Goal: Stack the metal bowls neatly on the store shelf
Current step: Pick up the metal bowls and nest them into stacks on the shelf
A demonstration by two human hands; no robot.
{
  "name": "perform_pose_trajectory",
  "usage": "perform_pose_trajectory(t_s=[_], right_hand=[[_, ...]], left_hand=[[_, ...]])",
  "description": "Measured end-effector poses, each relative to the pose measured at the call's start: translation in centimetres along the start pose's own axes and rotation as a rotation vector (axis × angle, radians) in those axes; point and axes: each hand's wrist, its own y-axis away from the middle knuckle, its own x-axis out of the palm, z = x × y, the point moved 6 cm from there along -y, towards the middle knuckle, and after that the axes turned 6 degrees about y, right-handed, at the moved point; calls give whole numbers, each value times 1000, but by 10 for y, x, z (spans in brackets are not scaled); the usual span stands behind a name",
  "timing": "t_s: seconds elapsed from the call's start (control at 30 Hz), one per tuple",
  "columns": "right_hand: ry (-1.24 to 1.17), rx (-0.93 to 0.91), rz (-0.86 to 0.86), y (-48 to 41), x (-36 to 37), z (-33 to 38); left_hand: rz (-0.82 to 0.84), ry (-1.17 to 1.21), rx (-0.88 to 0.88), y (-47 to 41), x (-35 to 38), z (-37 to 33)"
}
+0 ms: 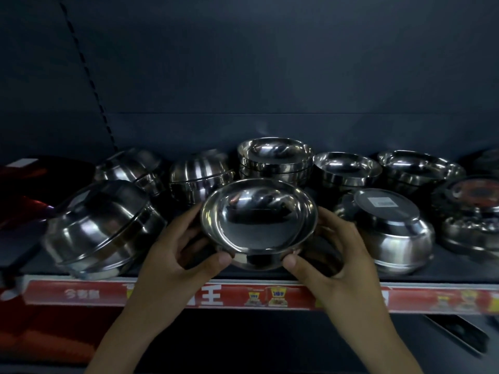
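Both hands hold a pair of nested metal bowls (258, 222) at the front middle of the dark shelf (459, 268), open side up and tilted toward me. My left hand (178, 255) grips the left side, thumb on the near rim. My right hand (332, 252) grips the right side the same way. The inner bowl sits askew in the outer one. Behind them stands an upright stack of bowls (275, 160). Upturned bowls (347, 168) (421, 168) lie to the right.
Upside-down bowls lie at the left (105, 228) (129, 168) (199, 176) and right (388, 228), the right one labelled. Darker bowls (472, 214) sit at the far right. A red price strip (216, 295) runs along the shelf's front edge. A red item (24, 182) is far left.
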Motion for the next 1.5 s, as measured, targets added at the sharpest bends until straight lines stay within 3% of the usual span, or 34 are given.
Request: perform_pose_trajectory(t_s=[0.23,0.37,0.73,1.5], right_hand=[[-127,-157,-180,-33,7,33],[-113,-161,-252,-71,15,36],[72,-105,-281,-141,30,12],[177,146,-225,-142,31,-17]], left_hand=[[-105,127,223,-45,8,-41],[-84,133,266,-89,19,-47],[-32,36,142,-157,25,1],[23,-180,9,-172,36,37]])
